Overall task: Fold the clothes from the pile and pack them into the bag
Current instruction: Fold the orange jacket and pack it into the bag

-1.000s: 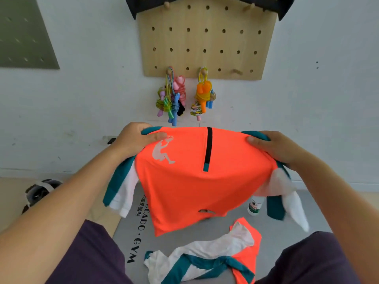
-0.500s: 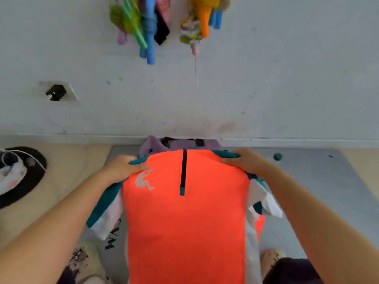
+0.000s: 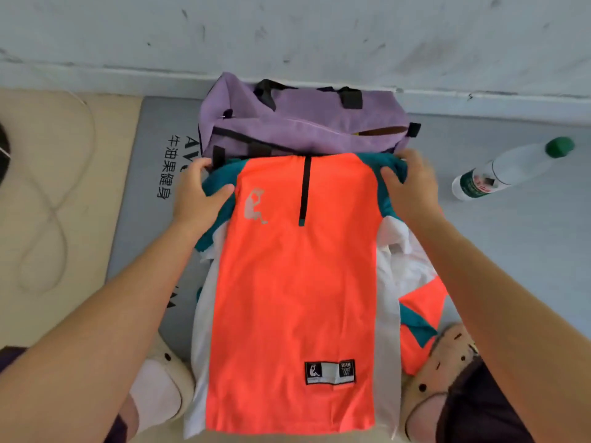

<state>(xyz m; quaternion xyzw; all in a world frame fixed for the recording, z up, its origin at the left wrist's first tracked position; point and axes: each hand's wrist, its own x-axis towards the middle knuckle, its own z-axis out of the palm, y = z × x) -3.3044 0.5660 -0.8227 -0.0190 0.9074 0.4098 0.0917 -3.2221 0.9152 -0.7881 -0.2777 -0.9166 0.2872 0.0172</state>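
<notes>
At mid-frame our left hand [image 3: 200, 196] and right hand [image 3: 411, 183] are pinching the orange shirt [image 3: 294, 282] by its shoulders; uneven lowering could be wrinkling it.

Both hands grip the shoulders of the orange, white and teal jersey [image 3: 294, 282]: left hand [image 3: 200, 195], right hand [image 3: 412, 187]. Just beyond the grip, the purple fabric duffel bag [image 3: 297, 129] blocks forward travel, touching the collar edge. Right of the right-hand grip: bare grey mat [image 3: 511, 251], then a clear plastic bottle with green cap [image 3: 511, 169] lying well apart. Left of the left-hand grip: open printed mat.
</notes>
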